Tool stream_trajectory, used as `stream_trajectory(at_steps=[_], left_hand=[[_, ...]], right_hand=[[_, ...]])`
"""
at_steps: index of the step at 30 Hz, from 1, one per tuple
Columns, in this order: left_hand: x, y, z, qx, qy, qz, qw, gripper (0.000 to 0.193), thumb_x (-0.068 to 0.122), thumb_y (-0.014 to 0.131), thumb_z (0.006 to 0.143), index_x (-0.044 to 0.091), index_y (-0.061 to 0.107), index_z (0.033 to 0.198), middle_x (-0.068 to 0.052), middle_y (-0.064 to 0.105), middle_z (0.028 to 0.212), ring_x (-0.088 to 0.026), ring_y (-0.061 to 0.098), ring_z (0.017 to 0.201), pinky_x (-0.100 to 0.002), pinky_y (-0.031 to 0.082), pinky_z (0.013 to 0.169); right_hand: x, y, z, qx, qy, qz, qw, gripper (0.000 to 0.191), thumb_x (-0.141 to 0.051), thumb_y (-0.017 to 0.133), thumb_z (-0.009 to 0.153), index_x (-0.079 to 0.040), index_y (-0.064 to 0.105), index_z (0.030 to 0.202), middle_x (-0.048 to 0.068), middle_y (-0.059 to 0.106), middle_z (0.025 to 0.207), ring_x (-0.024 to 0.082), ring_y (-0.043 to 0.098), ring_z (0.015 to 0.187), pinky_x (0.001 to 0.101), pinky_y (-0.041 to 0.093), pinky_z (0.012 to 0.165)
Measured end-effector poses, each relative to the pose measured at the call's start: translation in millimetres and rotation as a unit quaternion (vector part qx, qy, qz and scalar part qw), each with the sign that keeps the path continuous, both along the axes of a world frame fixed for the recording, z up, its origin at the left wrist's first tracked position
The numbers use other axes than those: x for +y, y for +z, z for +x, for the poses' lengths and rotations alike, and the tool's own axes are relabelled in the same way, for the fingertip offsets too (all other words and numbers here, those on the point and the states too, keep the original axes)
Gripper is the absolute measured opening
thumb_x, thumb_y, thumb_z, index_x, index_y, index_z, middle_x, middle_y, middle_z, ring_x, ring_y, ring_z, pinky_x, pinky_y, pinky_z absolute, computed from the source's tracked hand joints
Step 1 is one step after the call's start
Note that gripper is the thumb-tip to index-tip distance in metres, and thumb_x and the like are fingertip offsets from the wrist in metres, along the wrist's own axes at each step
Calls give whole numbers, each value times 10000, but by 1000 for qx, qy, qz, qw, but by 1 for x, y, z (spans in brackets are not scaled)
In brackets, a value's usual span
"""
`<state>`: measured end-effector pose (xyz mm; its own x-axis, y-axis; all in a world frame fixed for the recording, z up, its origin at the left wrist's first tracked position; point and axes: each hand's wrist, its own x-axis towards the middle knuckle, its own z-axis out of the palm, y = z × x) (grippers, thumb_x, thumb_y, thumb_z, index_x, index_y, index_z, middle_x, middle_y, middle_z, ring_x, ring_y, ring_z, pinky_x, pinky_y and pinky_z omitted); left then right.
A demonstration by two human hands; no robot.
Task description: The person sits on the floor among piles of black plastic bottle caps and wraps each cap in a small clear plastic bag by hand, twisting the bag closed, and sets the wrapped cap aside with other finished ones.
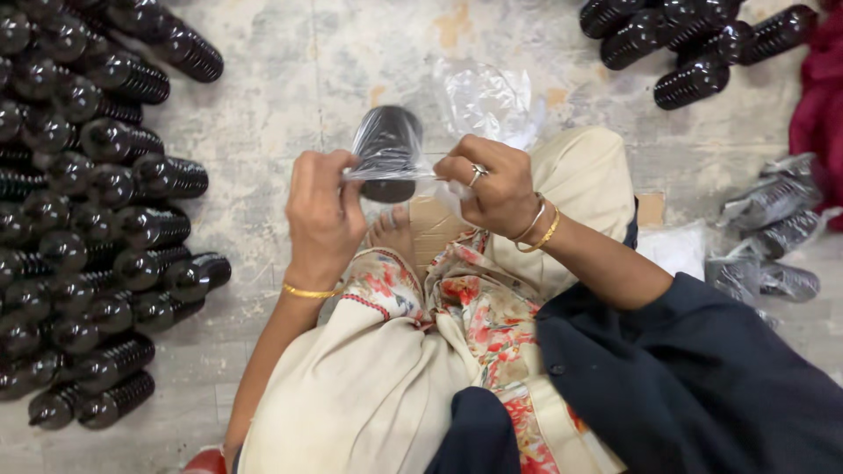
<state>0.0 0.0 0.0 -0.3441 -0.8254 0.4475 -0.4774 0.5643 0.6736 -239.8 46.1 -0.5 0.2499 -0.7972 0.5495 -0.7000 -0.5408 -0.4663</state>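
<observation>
A black ribbed cylindrical part sits inside a clear plastic bag, held up over my lap. My left hand pinches the bag's open edge on the left. My right hand, with a ring and bangles, grips the same edge on the right. The bag mouth is stretched between both hands, and the part's lower end pokes below it. My bare foot rests just under the bag.
A large pile of black ribbed parts lies on the concrete floor at left. More black parts lie at top right. Several bagged parts lie at right. Loose clear bags lie beyond my knee.
</observation>
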Motion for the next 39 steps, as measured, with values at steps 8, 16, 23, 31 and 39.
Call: stream_trajectory(at_steps=[8, 16, 23, 31, 39], left_hand=[[51, -53, 26, -68, 26, -113, 991, 255, -107, 750, 839, 13, 649, 1040, -135, 589, 1035, -318, 582, 924, -427, 494, 784], [41, -16, -1, -164, -200, -160, 953, 315, 110, 701, 826, 12, 633, 1118, -123, 604, 1165, -309, 591, 1091, -456, 430, 1059], [41, 20, -22, -242, -259, -209, 911, 162, 119, 649, 803, 96, 605, 957, -46, 584, 1053, -262, 593, 1014, -423, 491, 947], [43, 72, -46, -140, -267, -49, 952, 300, -3, 629, 760, 40, 625, 1057, -81, 591, 986, -260, 612, 912, -353, 533, 727], [43, 100, -63, -140, -322, -113, 930, 184, 12, 640, 783, 33, 582, 956, -107, 550, 960, -274, 610, 962, -357, 551, 794]], right_hand=[[42, -81, 3, 55, -25, 68, 996, 277, 40, 643, 782, -113, 679, 1009, 64, 595, 834, 257, 613, 751, 389, 490, 634], [6, -94, -49, -659, 214, 594, 408, 156, -222, 601, 1079, -93, 570, 997, 124, 722, 1119, 81, 608, 631, 230, 485, 534], [14, -75, -45, -592, 184, 601, 505, 128, -293, 533, 1031, -169, 560, 1020, 158, 719, 1222, 65, 628, 738, 193, 499, 607], [42, -29, -30, -524, 122, 550, 639, 114, -241, 572, 1090, -129, 593, 1094, -63, 542, 925, 16, 519, 825, 206, 481, 717], [22, -17, -42, -636, 128, 571, 503, 114, -246, 522, 1012, -133, 527, 1032, 20, 673, 1065, 125, 646, 917, 298, 556, 796]])
